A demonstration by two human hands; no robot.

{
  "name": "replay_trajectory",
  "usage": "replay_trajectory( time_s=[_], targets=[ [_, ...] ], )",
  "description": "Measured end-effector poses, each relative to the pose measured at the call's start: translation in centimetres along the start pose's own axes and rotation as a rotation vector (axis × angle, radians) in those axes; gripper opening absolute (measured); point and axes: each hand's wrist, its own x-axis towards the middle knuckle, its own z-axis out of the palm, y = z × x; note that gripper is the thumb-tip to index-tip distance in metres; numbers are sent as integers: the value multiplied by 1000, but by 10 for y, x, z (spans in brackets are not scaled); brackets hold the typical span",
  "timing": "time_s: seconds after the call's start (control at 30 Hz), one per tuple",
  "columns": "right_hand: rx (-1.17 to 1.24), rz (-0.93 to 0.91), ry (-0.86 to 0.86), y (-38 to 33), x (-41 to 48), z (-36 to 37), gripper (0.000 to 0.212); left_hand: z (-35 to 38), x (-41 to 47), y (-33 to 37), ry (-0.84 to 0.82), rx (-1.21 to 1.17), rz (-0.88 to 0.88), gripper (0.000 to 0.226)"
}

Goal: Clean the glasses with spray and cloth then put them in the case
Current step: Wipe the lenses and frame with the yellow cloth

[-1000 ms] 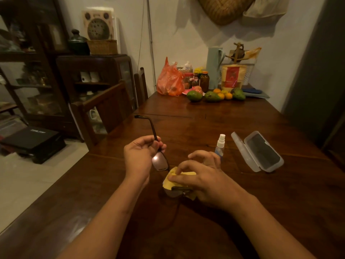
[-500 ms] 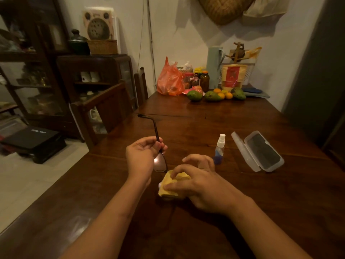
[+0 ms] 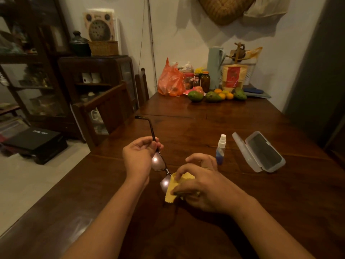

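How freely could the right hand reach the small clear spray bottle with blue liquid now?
Probably yes: the small clear spray bottle stands upright just beyond the right hand, and nothing lies between them, though that hand is holding the yellow cloth.

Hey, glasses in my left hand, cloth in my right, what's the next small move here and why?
Probably rub the cloth across the near lens. Your right hand pinches it on that lens, part of which shows bare. Your left hand grips the glasses by the far temple. The case lies open, so wiping seems to come before casing.
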Motion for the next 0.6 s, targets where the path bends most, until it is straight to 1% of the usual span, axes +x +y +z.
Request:
replay_trajectory(
  time_s=[0.07, 0.1, 0.23, 0.3, 0.37, 0.5, 0.6],
  targets=[
    [-5, -1, 8, 3, -2, -1, 29, -1, 1, 1, 11, 1, 14, 9],
    [-4, -3, 9, 3, -2, -1, 30, -1, 1, 0, 18, 5, 14, 9],
    [-5, -24, -3, -4, 2, 3, 43, 2, -1, -2, 25, 36, -19, 9],
    [-6, -34, -8, -6, 4, 3, 45, 3, -2, -1, 20, 22, -22, 10],
    [-24, -57, 17, -3, 2, 0, 42, 2, -2, 2, 26, -14, -10, 11],
    [0, -57, 66, 7, -2, -3, 27, 1, -4, 5, 25, -16, 12, 13],
    [-8, -24, 54, 8, -1, 1, 30, 3, -6, 3, 13, -8, 10, 14]
  ],
)
